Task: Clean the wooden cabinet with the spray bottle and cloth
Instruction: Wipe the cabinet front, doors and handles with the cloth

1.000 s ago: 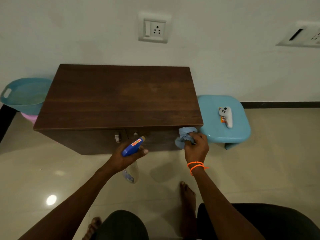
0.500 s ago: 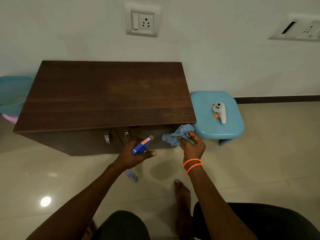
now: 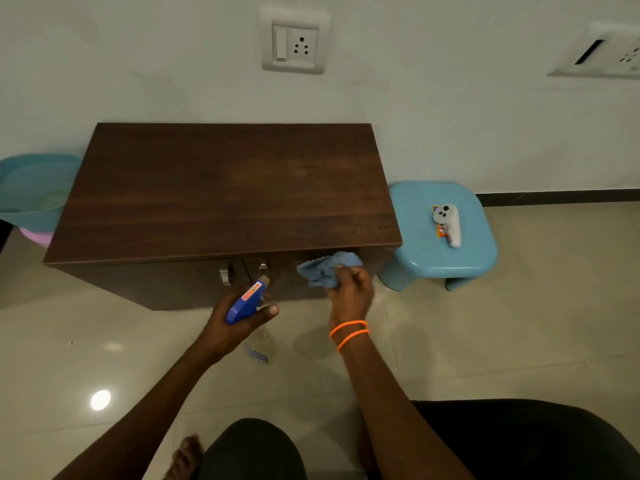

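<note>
- Your left hand (image 3: 235, 322) is wrapped around the neck of the spray bottle (image 3: 247, 303), thumb stretched across its right side.
- Your right hand (image 3: 351, 289) is closed on a crumpled blue cloth (image 3: 327, 270), bunched at the fingertips and held against, or just in front of, the cabinet's right door; contact cannot be confirmed.
- Blue spray head runs on a diagonal, its nozzle aimed up and to the right at the cabinet front, just below the two metal door handles (image 3: 227, 273). Its clear body hangs down toward the floor beneath your palm.
- Both forearms reach forward from the lower edge of the view, hands near each other but apart; two orange bands (image 3: 348, 332) circle your right wrist.
- Dark wooden cabinet (image 3: 225, 192) stands against the wall, long side left to right.
- At its left, a teal tub (image 3: 33, 188) sits on something pink; its contents are unclear.
- At its right, a blue plastic stool (image 3: 443, 233) carries a white handheld controller (image 3: 448, 225).
</note>
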